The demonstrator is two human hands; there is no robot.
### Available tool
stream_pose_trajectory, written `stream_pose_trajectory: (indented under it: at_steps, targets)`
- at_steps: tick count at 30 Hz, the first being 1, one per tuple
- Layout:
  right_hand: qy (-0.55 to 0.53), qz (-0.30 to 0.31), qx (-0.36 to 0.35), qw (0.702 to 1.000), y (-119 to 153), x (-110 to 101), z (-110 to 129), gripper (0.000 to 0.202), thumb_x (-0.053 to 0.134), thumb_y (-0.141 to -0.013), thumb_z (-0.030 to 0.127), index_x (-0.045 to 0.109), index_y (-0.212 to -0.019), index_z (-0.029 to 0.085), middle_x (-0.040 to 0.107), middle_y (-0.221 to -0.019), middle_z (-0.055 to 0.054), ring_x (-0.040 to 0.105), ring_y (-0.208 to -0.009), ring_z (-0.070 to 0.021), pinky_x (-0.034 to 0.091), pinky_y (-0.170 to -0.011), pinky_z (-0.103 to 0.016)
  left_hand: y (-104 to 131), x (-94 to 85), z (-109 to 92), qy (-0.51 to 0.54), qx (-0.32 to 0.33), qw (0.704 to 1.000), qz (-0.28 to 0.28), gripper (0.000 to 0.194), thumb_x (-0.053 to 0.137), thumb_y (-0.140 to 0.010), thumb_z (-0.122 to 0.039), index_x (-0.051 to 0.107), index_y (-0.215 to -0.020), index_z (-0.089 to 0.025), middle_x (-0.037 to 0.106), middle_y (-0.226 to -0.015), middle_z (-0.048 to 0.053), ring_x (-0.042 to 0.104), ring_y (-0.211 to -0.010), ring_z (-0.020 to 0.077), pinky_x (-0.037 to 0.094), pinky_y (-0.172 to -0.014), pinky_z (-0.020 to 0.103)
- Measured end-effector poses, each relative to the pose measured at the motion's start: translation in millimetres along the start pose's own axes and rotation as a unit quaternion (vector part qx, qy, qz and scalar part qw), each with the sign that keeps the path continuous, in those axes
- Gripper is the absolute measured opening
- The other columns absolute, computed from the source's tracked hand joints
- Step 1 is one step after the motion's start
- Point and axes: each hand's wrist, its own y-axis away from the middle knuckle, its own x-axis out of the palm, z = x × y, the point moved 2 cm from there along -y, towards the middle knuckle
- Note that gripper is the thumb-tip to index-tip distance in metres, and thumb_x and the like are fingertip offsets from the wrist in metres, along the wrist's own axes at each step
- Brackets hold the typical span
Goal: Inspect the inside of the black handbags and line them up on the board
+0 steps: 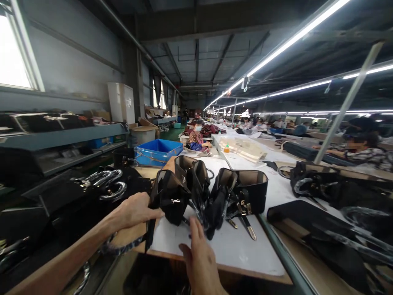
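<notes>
Several black bag pieces with tan linings stand in a row on a white-covered board (245,250). At the row's left end, my left hand (138,211) grips the edge of a black bag piece (173,198), thumb on its near side. My right hand (201,254) is over the board in front of the row, fingers apart and pointing forward, with nothing visible in it. Black straps with gold-coloured metal ends (247,223) hang from the right-hand piece (256,190) onto the board.
A blue bin (158,151) stands beyond the board. More black bags with plastic-wrapped handles lie at left (113,184) and right (325,233). A small orange bottle (226,148) is on the long table. People sit farther back, one (199,139) behind the bin.
</notes>
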Motion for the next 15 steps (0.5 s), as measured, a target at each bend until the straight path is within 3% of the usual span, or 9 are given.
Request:
stream_pose_trajectory:
  at_steps: [2,5,9,13,15]
  targets:
    - [0.059,-0.038,0.001,0.998,-22,8,6,0.064,0.038,-0.074,0.005,0.020,-0.135,0.014,0.022,-0.141,-0.015,0.039,-0.119,-0.0258,0.043,-0.089,-0.035,14,10.0,13,0.049,0.008,0.999,0.011,0.029,0.061,-0.056,-0.045,0.063,-0.065,-0.017,0.056,-0.057,-0.002,0.051,-0.057,0.0147,0.033,-0.049,0.019]
    - [0.114,-0.016,0.025,0.993,-43,16,10,0.062,0.035,-0.075,0.004,0.018,-0.134,0.011,0.019,-0.141,-0.017,0.036,-0.121,-0.0250,0.042,-0.090,-0.034,38,19.8,31,0.121,-0.003,0.992,0.027,0.026,0.060,-0.060,-0.040,0.062,-0.066,-0.015,0.056,-0.062,-0.004,0.048,-0.061,0.0131,0.033,-0.050,0.018]
    - [0.186,0.034,0.026,0.982,-62,16,16,0.056,0.032,-0.077,0.004,0.025,-0.132,0.008,0.031,-0.135,-0.017,0.043,-0.115,-0.0250,0.042,-0.086,-0.032,62,25.9,45,0.163,-0.020,0.986,0.015,0.027,0.055,-0.067,-0.040,0.061,-0.065,-0.013,0.051,-0.060,-0.004,0.042,-0.058,0.0105,0.029,-0.048,0.018]
    - [0.270,0.146,0.047,0.951,-81,-3,20,0.055,0.027,-0.078,0.002,0.036,-0.128,0.020,0.052,-0.115,-0.012,0.061,-0.083,-0.0233,0.046,-0.064,-0.032,79,32.7,58,0.160,-0.074,0.984,0.006,0.033,0.051,-0.070,-0.043,0.058,-0.061,-0.013,0.049,-0.055,-0.003,0.041,-0.054,0.0098,0.025,-0.044,0.019]
    - [0.266,0.197,0.045,0.943,-91,-18,22,0.051,0.032,-0.077,0.003,0.047,-0.121,0.026,0.058,-0.105,-0.008,0.060,-0.085,-0.0228,0.044,-0.068,-0.032,86,38.5,65,0.181,-0.088,0.980,0.000,0.031,0.049,-0.072,-0.042,0.060,-0.065,-0.014,0.056,-0.062,-0.002,0.047,-0.058,0.0116,0.029,-0.046,0.018]
